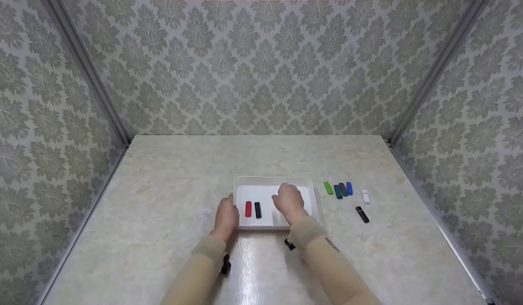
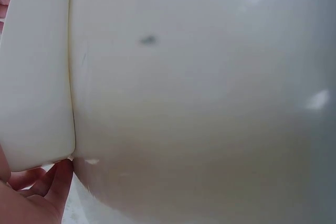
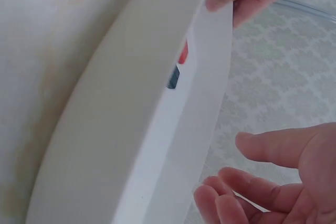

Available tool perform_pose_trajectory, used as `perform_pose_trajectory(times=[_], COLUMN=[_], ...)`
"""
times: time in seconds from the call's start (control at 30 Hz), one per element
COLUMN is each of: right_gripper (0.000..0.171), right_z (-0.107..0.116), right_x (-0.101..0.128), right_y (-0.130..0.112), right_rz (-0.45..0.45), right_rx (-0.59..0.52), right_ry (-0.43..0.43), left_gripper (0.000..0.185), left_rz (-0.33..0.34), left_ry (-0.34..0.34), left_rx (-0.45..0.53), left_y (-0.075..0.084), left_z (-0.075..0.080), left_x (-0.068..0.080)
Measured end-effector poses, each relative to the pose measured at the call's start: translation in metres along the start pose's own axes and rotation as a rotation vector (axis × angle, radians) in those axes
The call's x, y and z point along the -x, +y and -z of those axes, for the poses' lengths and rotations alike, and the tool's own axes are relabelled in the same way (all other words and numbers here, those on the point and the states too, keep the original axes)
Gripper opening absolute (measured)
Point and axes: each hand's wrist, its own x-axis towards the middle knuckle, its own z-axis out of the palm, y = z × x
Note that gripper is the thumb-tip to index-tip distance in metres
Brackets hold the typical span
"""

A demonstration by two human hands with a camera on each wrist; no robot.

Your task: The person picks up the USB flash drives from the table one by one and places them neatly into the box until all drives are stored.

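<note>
A white plastic tray [image 1: 269, 224] rests on the table with a red USB flash drive [image 1: 248, 209] and a black one [image 1: 258, 210] lying side by side in its left half. My left hand [image 1: 226, 218] grips the tray's left wall; its thumb laps over the rim in the right wrist view, and its fingers [image 2: 62, 179] touch the tray's lower edge in the left wrist view. Above the tray's right half hovers my right hand [image 1: 290, 202]. Its thumb stands apart from loosely bent fingers [image 3: 257, 190], with nothing seen between them.
Right of the tray lie several flash drives: green [image 1: 328, 188], teal [image 1: 338, 192], dark grey [image 1: 343, 189], blue [image 1: 349, 188], white [image 1: 366, 197] and black [image 1: 362, 214]. Patterned walls [image 1: 261, 67] enclose the table [image 1: 159, 178] at the back and both sides.
</note>
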Motion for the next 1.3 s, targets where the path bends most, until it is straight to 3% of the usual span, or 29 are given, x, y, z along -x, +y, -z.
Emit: perform_pose_trajectory(times=[0.33,0.7,0.9,1.07,1.2,1.3], right_gripper=[0.026,0.030,0.033,0.031,0.022,0.031], right_z=[0.028,0.054,0.063,0.070,0.074,0.078], right_x=[0.000,-0.004,-0.006,-0.006,-0.006,-0.005], right_y=[0.021,0.058,0.086,0.112,0.134,0.150], right_rz=[-0.043,-0.133,-0.174,-0.145,-0.121,-0.131], right_rx=[0.017,-0.042,-0.082,-0.049,-0.029,-0.018], right_ry=[0.033,0.033,0.025,0.065,0.121,0.143], left_gripper=[0.047,0.047,0.047,0.048,0.047,0.046], left_rz=[-0.034,-0.014,-0.008,0.013,-0.024,-0.059], left_ry=[0.023,0.022,0.017,0.010,0.022,0.028], left_rx=[-0.005,-0.019,-0.016,-0.006,-0.017,-0.035], left_y=[-0.004,-0.004,-0.002,-0.001,-0.001,-0.001], left_z=[-0.001,0.002,0.002,0.001,0.000,0.000], left_x=[0.000,0.000,-0.001,-0.001,0.000,0.002])
